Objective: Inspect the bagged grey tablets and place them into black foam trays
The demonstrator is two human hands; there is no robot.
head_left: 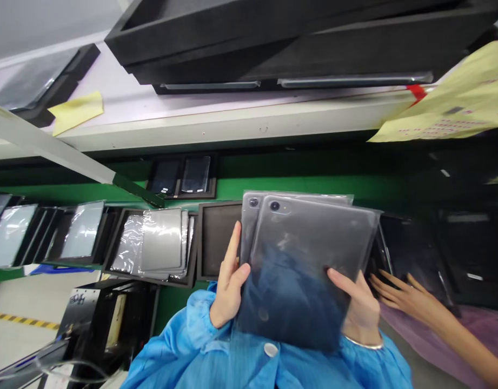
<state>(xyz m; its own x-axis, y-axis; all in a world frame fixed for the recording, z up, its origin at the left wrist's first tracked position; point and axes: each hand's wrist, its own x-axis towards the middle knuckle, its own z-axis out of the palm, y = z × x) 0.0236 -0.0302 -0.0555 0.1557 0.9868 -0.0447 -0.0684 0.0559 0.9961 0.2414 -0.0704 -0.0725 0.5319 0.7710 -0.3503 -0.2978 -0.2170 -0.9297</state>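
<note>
Two dark grey tablets in clear plastic film are held up in front of my blue smock, backs towards me. The front tablet (303, 270) overlaps the rear tablet (249, 232), whose camera corner and left edge stick out. My left hand (229, 281) grips the left edges, thumb on the near side. On the right side, my right hand (357, 302) is closed round the front tablet's edge, thumb across its back. The fingers behind the tablets are hidden.
A black foam tray (217, 237) stands behind my left hand. Left of it, another tray (192, 273) holds several film-wrapped tablets (161, 237). At right, a co-worker's hand (406, 297) reaches over dark trays. Above, a white shelf (232, 127) carries black foam trays (273, 48).
</note>
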